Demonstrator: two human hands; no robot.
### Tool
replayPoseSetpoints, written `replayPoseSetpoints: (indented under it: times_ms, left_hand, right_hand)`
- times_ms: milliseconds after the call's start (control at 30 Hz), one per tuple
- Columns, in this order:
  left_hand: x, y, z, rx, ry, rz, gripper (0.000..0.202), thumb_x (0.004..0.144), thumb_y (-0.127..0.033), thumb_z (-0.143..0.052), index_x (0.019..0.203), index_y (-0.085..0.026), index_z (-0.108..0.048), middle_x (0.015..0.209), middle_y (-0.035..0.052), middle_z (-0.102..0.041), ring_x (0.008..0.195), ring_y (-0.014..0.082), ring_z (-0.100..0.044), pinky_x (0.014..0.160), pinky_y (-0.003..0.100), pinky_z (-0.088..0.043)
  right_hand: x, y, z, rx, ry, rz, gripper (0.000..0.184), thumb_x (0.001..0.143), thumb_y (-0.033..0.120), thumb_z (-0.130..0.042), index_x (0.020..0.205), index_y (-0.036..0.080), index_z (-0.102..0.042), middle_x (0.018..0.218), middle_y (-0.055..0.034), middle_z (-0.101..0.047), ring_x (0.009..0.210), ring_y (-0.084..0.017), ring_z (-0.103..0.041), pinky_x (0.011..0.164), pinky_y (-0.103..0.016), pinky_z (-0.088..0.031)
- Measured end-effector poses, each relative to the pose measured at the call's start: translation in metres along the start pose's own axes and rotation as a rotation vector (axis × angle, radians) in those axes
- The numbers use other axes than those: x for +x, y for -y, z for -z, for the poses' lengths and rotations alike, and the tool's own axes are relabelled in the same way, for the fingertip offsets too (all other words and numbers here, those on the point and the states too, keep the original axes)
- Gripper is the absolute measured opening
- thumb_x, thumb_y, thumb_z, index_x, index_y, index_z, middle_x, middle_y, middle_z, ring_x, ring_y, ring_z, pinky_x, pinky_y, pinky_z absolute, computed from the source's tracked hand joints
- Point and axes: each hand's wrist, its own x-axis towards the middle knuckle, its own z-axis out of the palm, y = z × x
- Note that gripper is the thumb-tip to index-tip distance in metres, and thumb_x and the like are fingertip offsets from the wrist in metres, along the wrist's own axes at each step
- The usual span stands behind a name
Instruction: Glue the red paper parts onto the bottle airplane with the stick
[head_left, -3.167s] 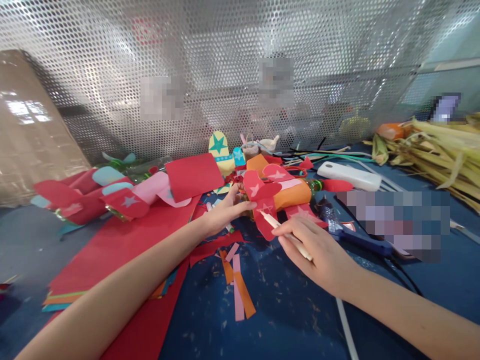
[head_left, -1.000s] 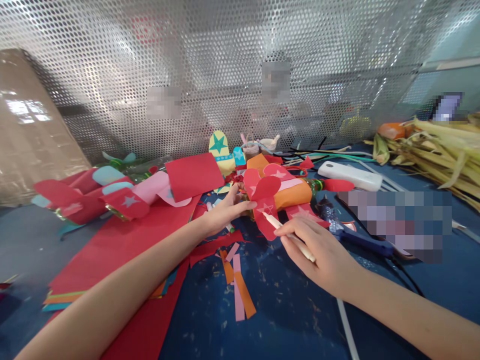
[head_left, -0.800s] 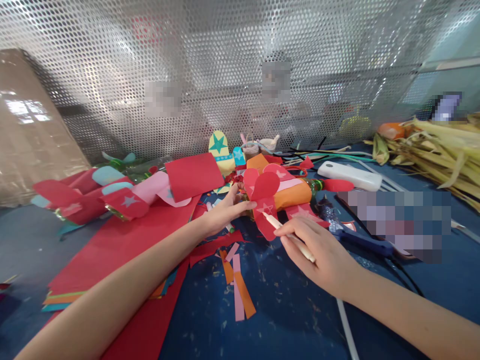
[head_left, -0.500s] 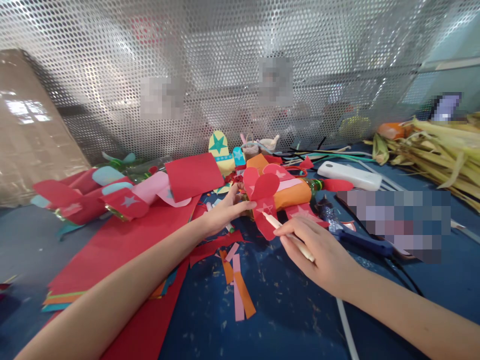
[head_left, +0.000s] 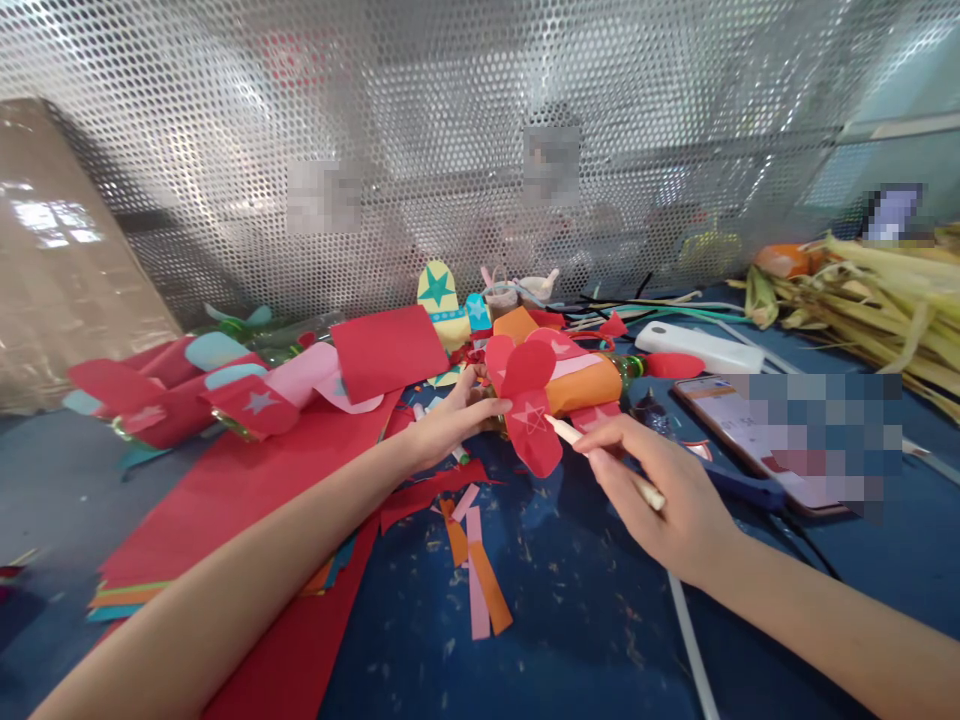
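A paper-covered bottle plane (head_left: 585,388) in orange, pink and red lies at the centre, its green glass neck towards the right. At its near end is a red paper propeller (head_left: 541,452) with rounded blades; the lowest blade bears a star outline in pale lines. My left hand (head_left: 457,415) is closed on the propeller side of the plane, thumb on the red paper, other fingers partly hidden behind. In my right hand (head_left: 660,480) is a white marker (head_left: 600,455), pinched between thumb and fingers, its tip close to the star's right edge.
Red paper sheets (head_left: 247,480) cover the left, beside other red paper planes (head_left: 150,400). Paper strips (head_left: 480,580) lie in front. To the right are a blue glue gun (head_left: 750,487), a phone (head_left: 757,440), a white power strip (head_left: 697,350) and dry husks (head_left: 877,300). A perforated metal panel (head_left: 465,120) stands behind.
My right hand and the marker have moved right, away from the middle of the blade. The star outline now shows more fully. My left hand stays in place.
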Motion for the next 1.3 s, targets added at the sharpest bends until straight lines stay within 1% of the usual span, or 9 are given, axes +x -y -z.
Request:
replayPoseSetpoints:
  times_ms: [100,200,333,433,633,967,1300]
  left_hand:
    - [0.0004,0.0009,0.0006,-0.006,0.002,-0.003,0.052,0.071,-0.032,-0.071,0.113,-0.023,-0.042,0.104,0.0055,-0.068,0.101,0.0250,-0.065,0.087,0.040,-0.049]
    - [0.0010,0.0017,0.0015,-0.002,0.007,-0.002,0.053,0.071,-0.033,-0.070,0.115,-0.024,-0.042,0.104,0.0055,-0.068,0.101,0.0253,-0.065,0.086,0.040,-0.049]
    - [0.0015,0.0017,0.0018,0.002,0.010,-0.004,0.054,0.071,-0.033,-0.070,0.115,-0.023,-0.041,0.105,0.0067,-0.068,0.103,0.0263,-0.064,0.087,0.042,-0.048]
    - [0.0010,0.0013,0.0012,0.001,0.013,-0.009,0.053,0.071,-0.033,-0.070,0.115,-0.023,-0.041,0.105,0.0066,-0.068,0.104,0.0264,-0.064,0.089,0.042,-0.048]
    - [0.0002,0.0012,0.0007,0.010,0.010,-0.011,0.052,0.072,-0.033,-0.070,0.115,-0.023,-0.042,0.105,0.0065,-0.068,0.102,0.0259,-0.065,0.086,0.041,-0.050]
    - [0.0006,0.0004,-0.0001,0.007,0.001,-0.005,0.056,0.070,-0.033,-0.072,0.116,-0.023,-0.042,0.107,0.0075,-0.068,0.104,0.0267,-0.064,0.090,0.043,-0.048]
    - [0.0005,0.0008,0.0003,0.000,-0.004,-0.001,0.052,0.070,-0.032,-0.072,0.112,-0.023,-0.042,0.102,0.0057,-0.068,0.102,0.0257,-0.065,0.089,0.042,-0.048]
  right_hand:
    - [0.0008,-0.0013,-0.0004,0.014,-0.012,-0.057,0.008,0.091,0.019,-0.044,0.093,0.022,-0.051,0.068,0.0008,-0.061,0.057,-0.013,-0.059,0.052,-0.024,-0.045]
    - [0.0010,-0.0009,-0.0010,-0.004,-0.010,-0.071,0.004,0.088,0.018,-0.047,0.088,0.022,-0.049,0.065,0.0020,-0.060,0.055,-0.013,-0.058,0.051,-0.024,-0.045]
    - [0.0007,-0.0018,-0.0017,-0.030,0.008,-0.061,0.006,0.089,0.019,-0.046,0.083,0.023,-0.046,0.062,0.0029,-0.056,0.053,-0.012,-0.056,0.050,-0.024,-0.043]
    - [0.0002,-0.0039,-0.0023,-0.034,0.020,-0.053,0.007,0.090,0.020,-0.045,0.083,0.022,-0.046,0.063,0.0026,-0.056,0.053,-0.012,-0.055,0.050,-0.024,-0.043]
    - [-0.0004,-0.0057,-0.0025,-0.039,0.044,-0.056,0.008,0.091,0.020,-0.045,0.084,0.022,-0.047,0.066,0.0018,-0.057,0.056,-0.012,-0.055,0.052,-0.024,-0.043]
    - [0.0004,-0.0070,-0.0028,-0.047,0.052,-0.051,0.009,0.091,0.020,-0.044,0.084,0.022,-0.047,0.068,0.0013,-0.057,0.057,-0.013,-0.055,0.054,-0.025,-0.044]
    - [-0.0013,-0.0088,-0.0040,-0.027,0.071,-0.047,0.008,0.092,0.021,-0.043,0.087,0.021,-0.048,0.072,0.0001,-0.058,0.061,-0.013,-0.056,0.057,-0.026,-0.045]
